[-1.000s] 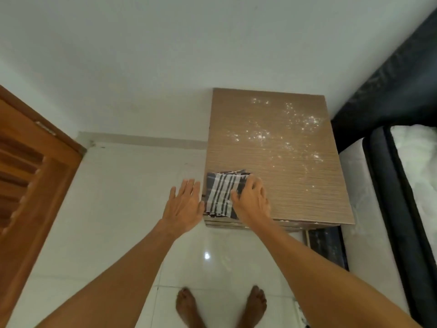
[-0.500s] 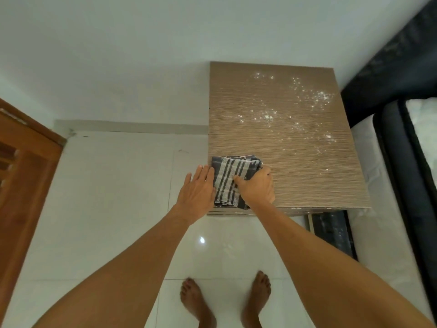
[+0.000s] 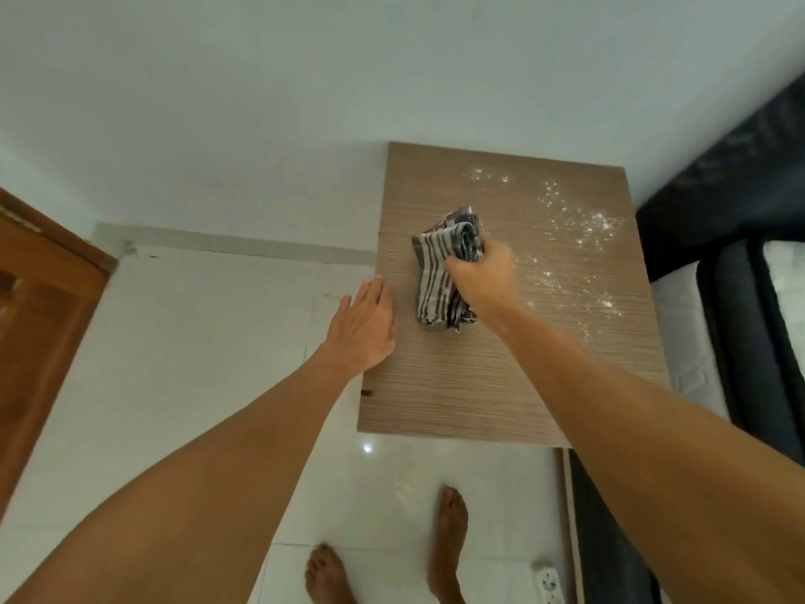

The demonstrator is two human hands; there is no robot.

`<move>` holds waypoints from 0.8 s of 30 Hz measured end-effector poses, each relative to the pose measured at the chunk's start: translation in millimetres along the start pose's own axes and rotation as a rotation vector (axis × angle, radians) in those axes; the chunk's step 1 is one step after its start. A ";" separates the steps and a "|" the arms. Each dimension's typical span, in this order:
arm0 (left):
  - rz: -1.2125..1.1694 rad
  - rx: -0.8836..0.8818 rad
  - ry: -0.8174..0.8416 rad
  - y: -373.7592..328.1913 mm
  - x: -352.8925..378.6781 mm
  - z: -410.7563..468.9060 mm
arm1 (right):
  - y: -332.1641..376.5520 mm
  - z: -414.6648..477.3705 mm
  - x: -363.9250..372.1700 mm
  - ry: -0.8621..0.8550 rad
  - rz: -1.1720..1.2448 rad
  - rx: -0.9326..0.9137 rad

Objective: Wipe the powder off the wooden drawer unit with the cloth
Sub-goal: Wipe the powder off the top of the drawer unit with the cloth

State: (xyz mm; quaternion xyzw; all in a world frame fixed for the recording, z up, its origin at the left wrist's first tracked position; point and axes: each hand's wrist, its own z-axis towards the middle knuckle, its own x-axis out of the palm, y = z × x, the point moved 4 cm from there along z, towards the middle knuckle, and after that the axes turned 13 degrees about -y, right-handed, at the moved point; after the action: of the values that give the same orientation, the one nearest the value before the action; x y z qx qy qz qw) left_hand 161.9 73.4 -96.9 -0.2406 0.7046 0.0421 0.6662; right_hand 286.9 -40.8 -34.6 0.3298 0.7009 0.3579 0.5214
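Head view looking down; wooden drawer unit point(image 3: 457, 377) stands against white wall point(image 3: 305, 102), only its grained top visible; white powder point(image 3: 579, 237) scattered in specks over the back-right part of the top, thinning toward the right edge; left and front parts of the top look bare wood.

Right hand point(image 3: 481, 279) is clenched around a striped grey-and-white cloth point(image 3: 435, 272), fingers curled into the bunched upper part; hand slightly motion-blurred; the cloth is on the unit top near its middle, left of the powder patch, its lower end trailing flat on the wood toward the person; nearest specks are just beside the knuckles on the right.

Left hand point(image 3: 363, 326) is released, fingers straight and together, laid flat at the left edge of the top, palm down; holds nothing; near the cloth but apart from it; whether the palm presses on the wood, cannot tell.

Both forearms bare, reaching in from the bottom of the frame.

Around: white tiled floor point(image 3: 196, 342) with a light glare spot just in front of the unit; brown wooden door point(image 3: 39, 307) at far left; dark-framed bed with white mattress point(image 3: 740, 298) just beside the unit on the right; two bare feet point(image 3: 448, 542) on the tiles at bottom; white power strip point(image 3: 546, 584) on the floor at bottom right.
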 end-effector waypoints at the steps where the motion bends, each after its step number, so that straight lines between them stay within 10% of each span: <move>1: -0.009 -0.019 -0.001 -0.7 -0.7 10.6 | 9.0 16.9 1.5 0.012 -0.020 -0.061; 12: -0.088 -0.191 -0.130 -9.3 -0.9 73.9 | 78.3 173.0 50.5 -0.070 -0.695 -0.752; 24: -0.032 -0.185 -0.133 -14.8 5.8 70.3 | 21.4 212.5 98.5 0.235 -0.949 -0.984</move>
State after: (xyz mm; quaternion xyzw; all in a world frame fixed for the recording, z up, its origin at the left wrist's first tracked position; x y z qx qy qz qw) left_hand 232.3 85.4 -106.3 -0.3089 0.6482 0.1124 0.6869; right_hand 470.8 86.2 -107.8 -0.3283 0.5775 0.4005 0.6311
